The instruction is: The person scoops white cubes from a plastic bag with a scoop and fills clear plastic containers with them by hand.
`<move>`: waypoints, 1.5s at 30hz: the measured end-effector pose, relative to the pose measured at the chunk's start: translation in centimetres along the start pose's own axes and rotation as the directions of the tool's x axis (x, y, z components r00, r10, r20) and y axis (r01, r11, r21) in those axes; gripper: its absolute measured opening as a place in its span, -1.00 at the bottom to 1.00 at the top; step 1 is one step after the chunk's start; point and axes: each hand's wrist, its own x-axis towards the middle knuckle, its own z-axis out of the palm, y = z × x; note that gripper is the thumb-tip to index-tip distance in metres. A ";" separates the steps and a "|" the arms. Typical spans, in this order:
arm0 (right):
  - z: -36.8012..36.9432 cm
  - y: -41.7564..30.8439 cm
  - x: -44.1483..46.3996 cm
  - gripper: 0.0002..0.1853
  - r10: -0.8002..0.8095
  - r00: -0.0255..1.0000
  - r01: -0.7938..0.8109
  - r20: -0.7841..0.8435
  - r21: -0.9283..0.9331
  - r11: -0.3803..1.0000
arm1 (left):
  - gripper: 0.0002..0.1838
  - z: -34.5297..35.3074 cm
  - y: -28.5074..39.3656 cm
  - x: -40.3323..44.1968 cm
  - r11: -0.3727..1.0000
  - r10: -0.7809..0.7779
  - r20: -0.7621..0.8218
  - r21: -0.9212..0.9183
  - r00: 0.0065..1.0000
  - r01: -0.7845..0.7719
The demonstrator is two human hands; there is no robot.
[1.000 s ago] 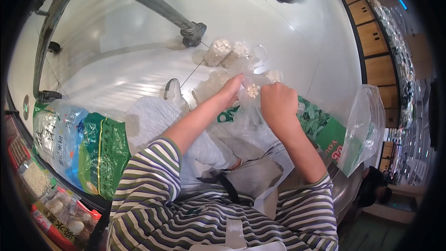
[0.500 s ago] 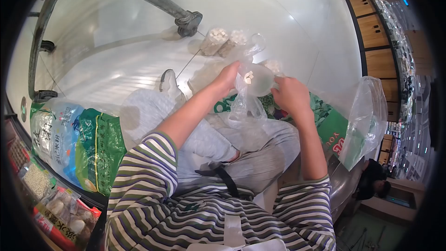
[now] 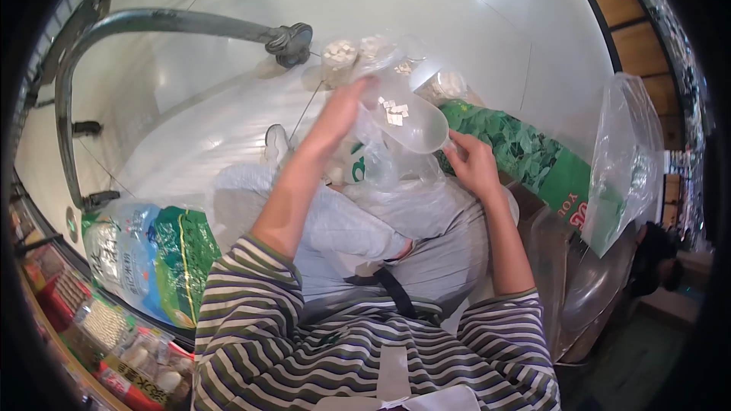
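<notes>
My right hand (image 3: 474,158) is closed on the handle end of a translucent plastic scoop (image 3: 419,125). Several small pale pieces (image 3: 395,112) lie in the scoop. My left hand (image 3: 346,110), partly blurred, is closed on a thin clear plastic bag (image 3: 375,148) at the scoop's left side. Beyond the hands, clear containers of pale pieces (image 3: 339,53) stand on the floor, beside more clear plastic. Another clear pack of pale pieces (image 3: 449,85) lies to the right of the scoop.
A metal cart frame with a caster (image 3: 289,44) stands at the upper left. Green and blue packages (image 3: 145,251) lie at the left, above shelved packed food (image 3: 145,358). On the right are a green printed bag (image 3: 533,160), a clear bag (image 3: 628,160) and wooden cabinets (image 3: 636,46).
The scoop has tilted into fuller view between my hands, its handle now in my right hand. My left hand has moved up and left with the bag. The camera view has shifted.
</notes>
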 end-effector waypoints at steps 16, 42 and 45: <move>-0.9 0.2 -1.4 -0.62 -0.089 0.994 0.102 -0.062 0.255 0.962 | -0.54 -4.8 0.8 1.4 0.990 0.042 -0.284 -0.121 0.958 -0.079; -10.7 -5.5 13.6 -0.77 -0.046 0.999 0.045 0.017 -0.713 0.699 | -0.55 -5.1 0.6 1.9 0.985 0.121 -0.254 -0.092 0.959 -0.149; -10.7 -6.6 14.6 -0.81 -0.086 0.995 0.098 0.056 -0.769 0.632 | -0.54 -5.1 0.8 1.8 0.984 0.109 -0.262 -0.105 0.959 -0.141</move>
